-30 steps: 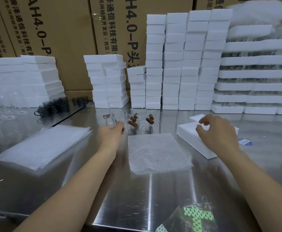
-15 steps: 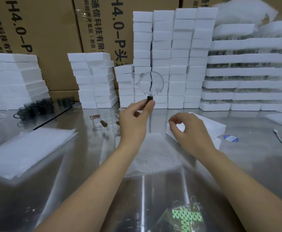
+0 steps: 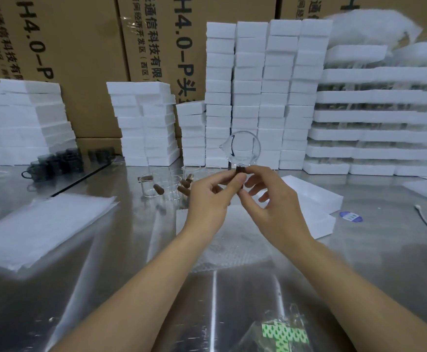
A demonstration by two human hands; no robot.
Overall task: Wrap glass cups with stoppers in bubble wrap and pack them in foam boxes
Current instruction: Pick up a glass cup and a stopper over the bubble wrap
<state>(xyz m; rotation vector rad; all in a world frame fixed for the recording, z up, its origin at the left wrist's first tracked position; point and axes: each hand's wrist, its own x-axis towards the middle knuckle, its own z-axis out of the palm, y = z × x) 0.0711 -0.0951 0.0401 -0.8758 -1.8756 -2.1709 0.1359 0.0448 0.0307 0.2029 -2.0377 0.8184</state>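
Cardboard cartons (image 3: 80,59) wall off the back, and the steel table (image 3: 385,237) runs right up to them. Stacks of white foam boxes (image 3: 265,97) line its far edge. On the left, a pile of white sheets (image 3: 37,229); on the right, a single foam box (image 3: 316,201) lies flat. Dead centre is the bubble wrap sheet (image 3: 232,250), partly under the forearms. More cups with stoppers (image 3: 172,184) sit on the table just beyond it.

Both hands are raised over the wrap. The left hand (image 3: 207,196) and right hand (image 3: 273,207) meet, thumb and forefinger of each pinching the brown stopper. The right's other fingers are spread loose. The glass cup (image 3: 243,148) is in the air, spout pointing left, with the stopper (image 3: 240,171) at its lower edge.
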